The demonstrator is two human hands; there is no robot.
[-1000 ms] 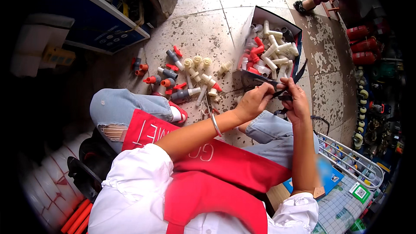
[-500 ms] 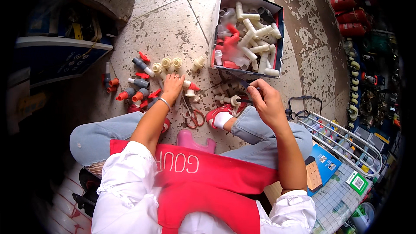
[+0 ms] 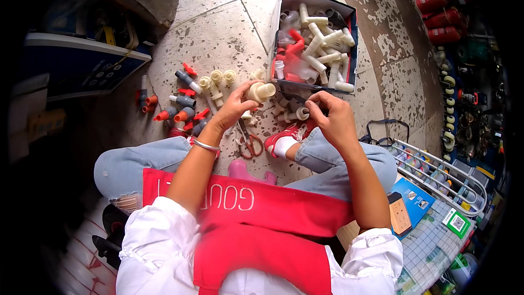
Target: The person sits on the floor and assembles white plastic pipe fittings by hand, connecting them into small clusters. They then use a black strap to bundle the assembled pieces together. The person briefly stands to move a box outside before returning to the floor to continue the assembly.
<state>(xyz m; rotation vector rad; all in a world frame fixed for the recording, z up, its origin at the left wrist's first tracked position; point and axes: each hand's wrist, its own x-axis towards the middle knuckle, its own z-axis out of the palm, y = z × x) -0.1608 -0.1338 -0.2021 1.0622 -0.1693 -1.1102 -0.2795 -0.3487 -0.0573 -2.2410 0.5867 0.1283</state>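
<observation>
In my left hand (image 3: 238, 105), a cream plastic pipe fitting (image 3: 262, 92) is gripped above the floor, its narrow end pointing right. My right hand (image 3: 328, 116) is closed in a pinch; a thin dark strip (image 3: 296, 97) shows at its fingertips, partly hidden. Just beneath that hand lie more pale fittings (image 3: 297, 114). Several cream threaded fittings (image 3: 216, 76) stand beyond my left hand. Grey valves with red handles (image 3: 187, 80) lie to the left among grey and orange pipe pieces (image 3: 184, 113). Scissors (image 3: 251, 145) rest on the floor between my feet.
An open box (image 3: 355, 49) of white and red pipe fittings stands ahead. A pink stool (image 3: 240, 169) shows between my legs. On the right are a white wire rack (image 3: 464, 186) and dark glasses or a strap (image 3: 386, 131); a blue-sided panel (image 3: 93, 71) is at left.
My left hand has lifted from among the fittings, moving right with a cream fitting in it. My right hand has shifted slightly left and lower, and the dark strip is now less visible.
</observation>
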